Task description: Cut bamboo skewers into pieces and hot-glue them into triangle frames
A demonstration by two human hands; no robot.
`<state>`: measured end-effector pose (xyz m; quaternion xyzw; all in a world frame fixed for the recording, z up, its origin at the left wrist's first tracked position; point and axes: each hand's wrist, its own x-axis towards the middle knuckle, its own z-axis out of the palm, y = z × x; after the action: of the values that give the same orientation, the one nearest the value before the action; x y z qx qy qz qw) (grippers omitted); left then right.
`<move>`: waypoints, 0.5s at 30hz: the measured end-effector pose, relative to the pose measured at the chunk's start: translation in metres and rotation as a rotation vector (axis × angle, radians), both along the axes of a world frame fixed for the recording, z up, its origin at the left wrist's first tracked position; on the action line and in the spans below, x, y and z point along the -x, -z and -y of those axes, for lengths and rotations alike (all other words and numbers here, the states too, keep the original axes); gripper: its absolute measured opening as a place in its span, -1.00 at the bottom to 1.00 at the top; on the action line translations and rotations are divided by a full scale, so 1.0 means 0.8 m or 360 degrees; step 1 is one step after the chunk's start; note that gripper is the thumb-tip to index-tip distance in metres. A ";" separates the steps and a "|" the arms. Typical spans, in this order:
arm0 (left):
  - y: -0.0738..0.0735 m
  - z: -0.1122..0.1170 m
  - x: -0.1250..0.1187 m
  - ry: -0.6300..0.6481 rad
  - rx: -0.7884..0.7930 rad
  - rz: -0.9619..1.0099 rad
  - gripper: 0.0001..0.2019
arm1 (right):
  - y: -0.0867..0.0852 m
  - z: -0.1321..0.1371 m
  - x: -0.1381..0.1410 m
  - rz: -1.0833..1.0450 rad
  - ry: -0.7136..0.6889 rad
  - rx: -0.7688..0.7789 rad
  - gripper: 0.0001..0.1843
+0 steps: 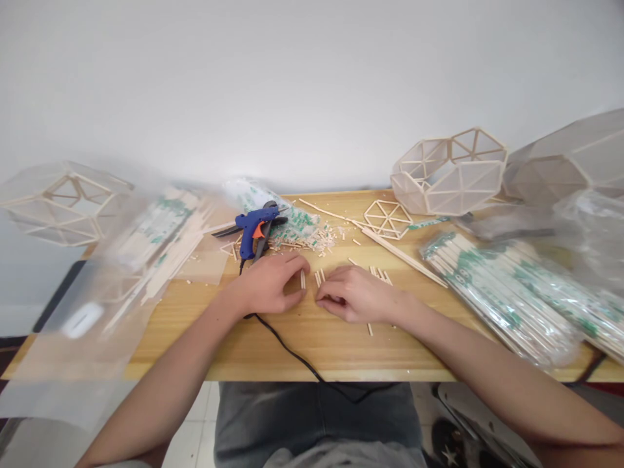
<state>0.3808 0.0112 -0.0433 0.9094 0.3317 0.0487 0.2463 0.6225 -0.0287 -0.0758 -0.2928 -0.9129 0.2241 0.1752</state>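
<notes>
My left hand (273, 284) rests low over the wooden table, thumb and forefinger curled around the two ends of a few short wooden stick pieces (303, 280). Just across a small gap, my right hand (358, 294) has its fingers bent together; whatever lies between them is hidden. Against its fingertips are more short stick pieces (319, 278). Another little row of cut sticks (380, 274) lies beyond the right wrist, and one loose piece (370, 329) sits below it. Behind my left hand lies a blue glue gun (251, 235) with an orange trigger.
Cut stick scraps (297, 240) and a plastic bag (256, 195) lie behind the glue gun. A flat hexagonal stick frame (389, 219) and long sticks (404, 255) are back right. Bagged sticks (502, 299) fill the right side. A black cord (287, 348) crosses the front.
</notes>
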 end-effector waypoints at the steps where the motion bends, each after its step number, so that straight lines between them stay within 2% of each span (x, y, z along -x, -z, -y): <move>1: 0.000 0.000 0.001 -0.0015 -0.0009 -0.0013 -0.74 | 0.001 0.000 0.001 0.0032 0.0013 -0.0006 -0.85; 7: 0.000 -0.002 0.006 -0.0090 -0.0052 -0.0056 -0.65 | 0.000 0.007 0.011 0.0401 0.0002 -0.0222 -0.69; 9: 0.000 -0.003 0.006 -0.0096 -0.0056 -0.0046 -0.65 | 0.000 0.008 0.012 0.0412 -0.0015 -0.0255 -0.67; 12: 0.001 -0.003 0.006 -0.0090 -0.0072 -0.0029 -0.68 | -0.001 0.006 0.007 0.0163 0.0087 -0.0235 -0.71; 15: 0.002 -0.004 0.006 -0.0084 -0.0132 -0.0030 -0.70 | -0.002 -0.002 -0.005 -0.0128 0.0327 -0.0238 -0.79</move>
<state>0.3761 0.0147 -0.0451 0.9101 0.3556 0.0603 0.2040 0.6265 -0.0269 -0.0738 -0.3615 -0.8845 0.1479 0.2551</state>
